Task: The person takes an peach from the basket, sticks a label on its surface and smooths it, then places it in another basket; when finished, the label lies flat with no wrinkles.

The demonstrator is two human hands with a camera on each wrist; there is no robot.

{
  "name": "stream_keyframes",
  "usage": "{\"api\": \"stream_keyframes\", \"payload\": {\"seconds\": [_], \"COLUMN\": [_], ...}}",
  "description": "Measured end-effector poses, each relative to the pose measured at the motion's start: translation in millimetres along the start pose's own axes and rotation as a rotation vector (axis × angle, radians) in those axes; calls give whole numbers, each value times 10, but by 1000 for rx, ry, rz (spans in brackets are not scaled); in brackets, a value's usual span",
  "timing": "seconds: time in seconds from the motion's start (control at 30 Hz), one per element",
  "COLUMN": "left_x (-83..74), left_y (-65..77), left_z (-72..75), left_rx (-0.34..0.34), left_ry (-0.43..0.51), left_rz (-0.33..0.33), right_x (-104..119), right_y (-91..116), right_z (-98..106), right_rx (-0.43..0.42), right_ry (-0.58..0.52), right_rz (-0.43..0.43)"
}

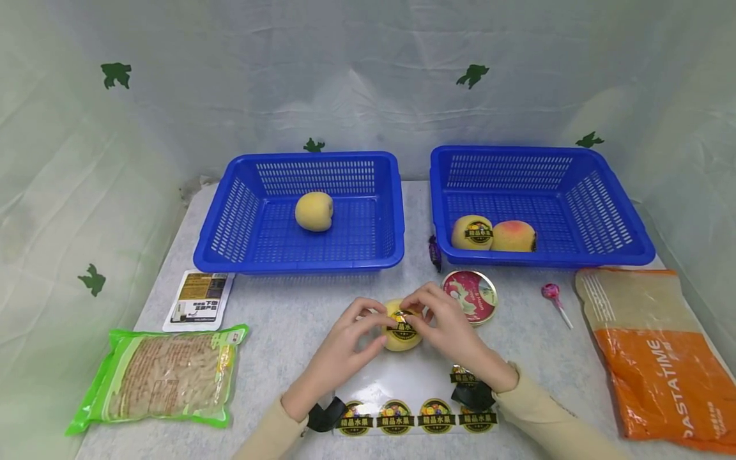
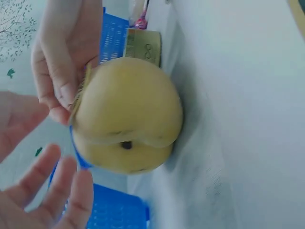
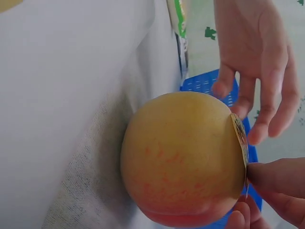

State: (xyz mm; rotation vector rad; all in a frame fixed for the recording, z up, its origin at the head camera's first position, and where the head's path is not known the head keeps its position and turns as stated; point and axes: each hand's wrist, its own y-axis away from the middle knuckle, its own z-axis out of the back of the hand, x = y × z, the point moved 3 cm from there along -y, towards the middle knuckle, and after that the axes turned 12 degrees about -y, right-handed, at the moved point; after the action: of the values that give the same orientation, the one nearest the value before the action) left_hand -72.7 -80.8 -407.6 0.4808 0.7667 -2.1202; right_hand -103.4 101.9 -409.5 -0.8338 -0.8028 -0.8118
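- One round, yellow, fuzzy-looking peach (image 2: 128,112) sat on the pale grey tabletop (image 1: 276,358), between both hands and nearer than the blue plastic basket (image 1: 299,266).
- Right hand (image 1: 448,322) had thumb and finger pinching the edge of a round black-and-gold sticker (image 1: 402,328) touching the peach.
- Left hand (image 1: 353,335) just kinda hovered close by, fingers spread apart.

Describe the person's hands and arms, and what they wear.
The left hand and right hand are gloveless. Cream left sleeve and right sleeve end short of them, the right one bearing small dark markings. A black piece shows near each sleeve's end.
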Motion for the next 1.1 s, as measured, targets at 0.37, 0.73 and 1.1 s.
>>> {"api": "stream_keyframes", "payload": {"seconds": [0.37,0.73,1.1], "left_x": [126,41,-30], "left_y": [-121,-217,-205], "left_z": [-161,-164,-119], "left_rx": [-38,37,95], "left_ry": [59,387,502], "left_rz": [168,333,351], "right_x": [-71,-115,93], "right_y": [29,94,105], "right_z": [15,57,90], "right_rx": [-35,14,131], "right_ry": [-81,-219,-337], "right_rz": [-52,-168,-187]}}
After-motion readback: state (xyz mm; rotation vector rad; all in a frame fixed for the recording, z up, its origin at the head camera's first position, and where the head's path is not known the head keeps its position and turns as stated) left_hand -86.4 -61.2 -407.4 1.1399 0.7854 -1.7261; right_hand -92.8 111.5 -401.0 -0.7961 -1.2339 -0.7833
